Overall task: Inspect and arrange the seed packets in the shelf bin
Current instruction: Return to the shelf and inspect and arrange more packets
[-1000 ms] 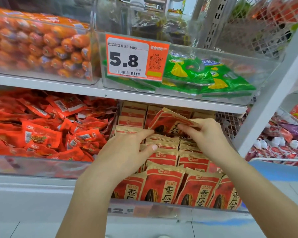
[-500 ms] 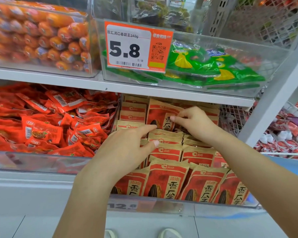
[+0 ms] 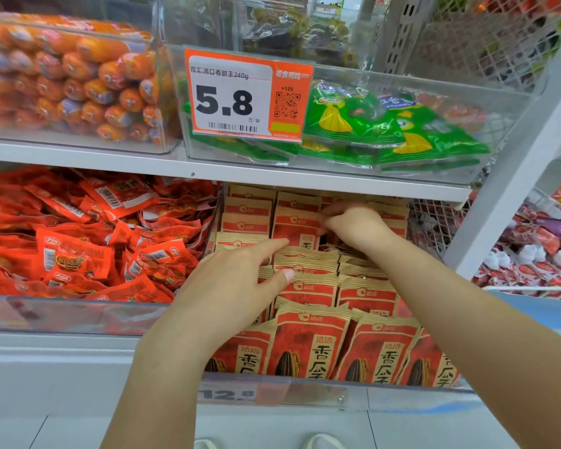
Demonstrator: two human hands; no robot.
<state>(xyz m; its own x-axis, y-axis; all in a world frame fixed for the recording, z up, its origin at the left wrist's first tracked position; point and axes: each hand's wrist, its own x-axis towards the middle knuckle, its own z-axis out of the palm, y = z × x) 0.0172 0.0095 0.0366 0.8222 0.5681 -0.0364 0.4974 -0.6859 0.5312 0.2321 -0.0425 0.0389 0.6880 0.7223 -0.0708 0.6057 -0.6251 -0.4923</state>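
Note:
Red and tan seed packets stand in rows in a clear shelf bin on the lower shelf. My right hand reaches deep into the bin and pinches the edge of one upright seed packet in the back rows. My left hand lies over the middle rows with its fingers straight, the fingertips touching the packet tops. The packets under both hands are partly hidden.
A bin of loose red snack packets sits to the left. Above are a bin of orange sausages and a bin of green packets with a 5.8 price tag. A white upright post and a wire basket stand to the right.
My right hand has carried the tilted packet back and down into the rear rows, where it now stands upright. My left hand stayed over the middle rows. The view moved closer.

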